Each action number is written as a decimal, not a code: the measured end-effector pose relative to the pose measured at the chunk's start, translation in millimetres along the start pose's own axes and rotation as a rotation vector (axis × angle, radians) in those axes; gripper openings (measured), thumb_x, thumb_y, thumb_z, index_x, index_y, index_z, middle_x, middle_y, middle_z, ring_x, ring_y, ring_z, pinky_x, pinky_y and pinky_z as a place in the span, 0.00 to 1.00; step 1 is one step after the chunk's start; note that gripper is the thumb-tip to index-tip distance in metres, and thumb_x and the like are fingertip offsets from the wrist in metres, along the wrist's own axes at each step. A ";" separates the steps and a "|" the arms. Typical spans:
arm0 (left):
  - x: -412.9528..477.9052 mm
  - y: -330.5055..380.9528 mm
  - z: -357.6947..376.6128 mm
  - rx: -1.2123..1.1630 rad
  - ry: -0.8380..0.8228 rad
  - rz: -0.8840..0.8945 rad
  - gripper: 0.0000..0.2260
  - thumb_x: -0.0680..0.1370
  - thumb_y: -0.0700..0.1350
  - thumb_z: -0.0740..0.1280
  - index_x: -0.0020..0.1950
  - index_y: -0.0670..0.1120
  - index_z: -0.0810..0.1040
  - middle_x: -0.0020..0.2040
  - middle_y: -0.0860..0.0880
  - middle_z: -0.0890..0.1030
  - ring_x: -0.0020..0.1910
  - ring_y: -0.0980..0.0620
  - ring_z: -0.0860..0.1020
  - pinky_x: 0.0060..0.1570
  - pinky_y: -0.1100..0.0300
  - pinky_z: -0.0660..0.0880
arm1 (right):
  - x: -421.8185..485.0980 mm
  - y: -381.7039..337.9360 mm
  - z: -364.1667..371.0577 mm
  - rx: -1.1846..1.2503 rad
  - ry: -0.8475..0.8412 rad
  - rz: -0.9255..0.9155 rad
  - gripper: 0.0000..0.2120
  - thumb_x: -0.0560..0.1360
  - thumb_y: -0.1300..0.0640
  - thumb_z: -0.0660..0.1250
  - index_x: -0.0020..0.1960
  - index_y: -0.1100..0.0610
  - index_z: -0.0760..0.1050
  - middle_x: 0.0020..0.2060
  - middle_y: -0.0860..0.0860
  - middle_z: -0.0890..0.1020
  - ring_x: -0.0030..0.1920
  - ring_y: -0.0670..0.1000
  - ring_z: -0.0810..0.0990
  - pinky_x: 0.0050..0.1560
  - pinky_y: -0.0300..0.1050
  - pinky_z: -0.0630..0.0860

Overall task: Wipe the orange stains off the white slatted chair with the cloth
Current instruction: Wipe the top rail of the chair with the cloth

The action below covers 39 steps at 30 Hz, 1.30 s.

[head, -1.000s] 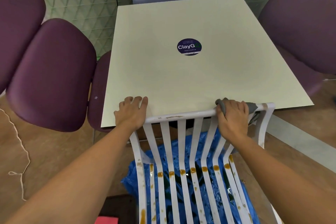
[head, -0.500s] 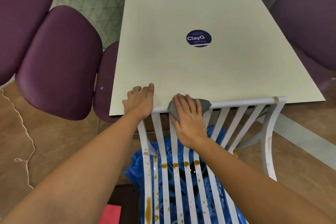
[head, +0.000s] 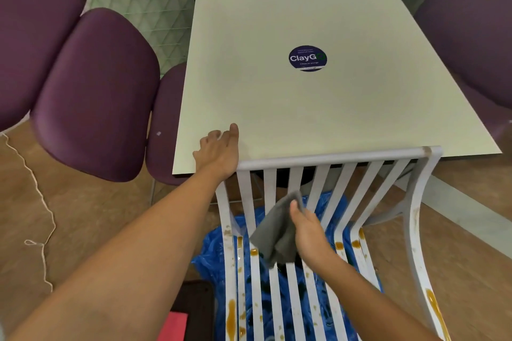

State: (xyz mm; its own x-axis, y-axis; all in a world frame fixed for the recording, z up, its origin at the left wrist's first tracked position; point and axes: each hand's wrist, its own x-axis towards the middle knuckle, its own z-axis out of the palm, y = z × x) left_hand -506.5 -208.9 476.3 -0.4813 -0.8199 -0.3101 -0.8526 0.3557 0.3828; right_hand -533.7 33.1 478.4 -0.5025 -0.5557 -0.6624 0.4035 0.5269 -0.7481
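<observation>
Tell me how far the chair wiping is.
Done: the top rail looks clean, bar a brown mark at its right end. In hand: the right hand holds the cloth at the middle slats; the left hand steadies the chair. Left: orange stains on the lower slats and right frame.

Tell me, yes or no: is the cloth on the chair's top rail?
No, the right hand holds the cloth lower down, at the slats.

Chair (head: 327,159) before table (head: 318,108); cloth (head: 277,230) against its slats.

Cream table (head: 318,108), purple chairs (head: 94,97), tan floor (head: 27,202)
</observation>
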 end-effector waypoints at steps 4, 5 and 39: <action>0.0 -0.7 -2.5 -0.145 0.028 -0.003 0.21 0.84 0.52 0.44 0.73 0.53 0.65 0.71 0.46 0.72 0.68 0.42 0.67 0.61 0.47 0.64 | -2.3 -50.2 -7.1 0.036 0.188 -0.387 0.13 0.84 0.45 0.51 0.53 0.43 0.74 0.50 0.49 0.80 0.51 0.48 0.79 0.48 0.42 0.75; -0.4 -1.0 -2.9 -0.205 0.032 -0.012 0.23 0.83 0.54 0.41 0.71 0.54 0.68 0.71 0.48 0.73 0.68 0.44 0.67 0.60 0.48 0.63 | 1.4 -59.9 -6.9 -0.018 0.231 -0.529 0.13 0.85 0.45 0.51 0.53 0.41 0.74 0.50 0.47 0.80 0.51 0.48 0.79 0.49 0.45 0.77; -3.2 -2.6 -3.8 0.242 -0.035 0.181 0.24 0.81 0.47 0.57 0.75 0.52 0.54 0.67 0.43 0.70 0.65 0.38 0.68 0.57 0.43 0.72 | 90.0 -40.5 -40.2 -1.228 0.644 -0.626 0.18 0.80 0.46 0.51 0.61 0.50 0.75 0.54 0.51 0.79 0.58 0.55 0.74 0.71 0.57 0.61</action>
State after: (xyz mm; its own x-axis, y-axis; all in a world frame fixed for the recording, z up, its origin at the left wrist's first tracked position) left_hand -502.0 -208.9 479.6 -0.6333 -0.7187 -0.2872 -0.7738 0.5949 0.2176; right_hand -626.1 -12.4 450.6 -0.7148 -0.6903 0.1116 -0.6977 0.6930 -0.1815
